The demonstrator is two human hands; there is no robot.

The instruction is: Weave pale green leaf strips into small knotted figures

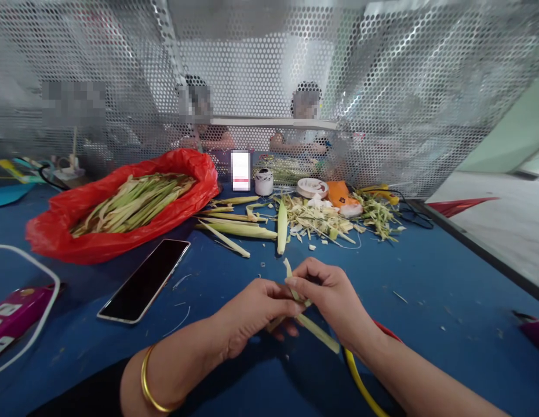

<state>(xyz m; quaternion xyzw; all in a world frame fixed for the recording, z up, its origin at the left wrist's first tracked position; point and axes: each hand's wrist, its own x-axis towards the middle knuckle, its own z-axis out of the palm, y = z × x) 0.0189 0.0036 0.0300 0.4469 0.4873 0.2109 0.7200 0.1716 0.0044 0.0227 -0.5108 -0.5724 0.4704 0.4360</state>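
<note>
Both of my hands are closed on a pale green leaf strip (318, 333), a flat, fibrous length of plant leaf that looks folded or crossed between them. My left hand (263, 307) pinches it from the left, its fingertips partly hidden beneath. From the right, the thumb and index finger of my right hand (324, 286) grip the upper part. One end sticks up between the hands, and a longer end slants down to the right. Beyond my fingers a single green leaf piece (282, 226) lies pointing toward me, beside several long leaf stalks (239, 229).
An open red plastic bag (182, 223) holds long leaves at the left. Nearer lie a phone (143, 282) and a purple power strip (24, 313). Trimmings (317, 217), a small jar (264, 182) and an orange packet (338, 194) stand before a perforated metal screen (252, 63); people sit behind.
</note>
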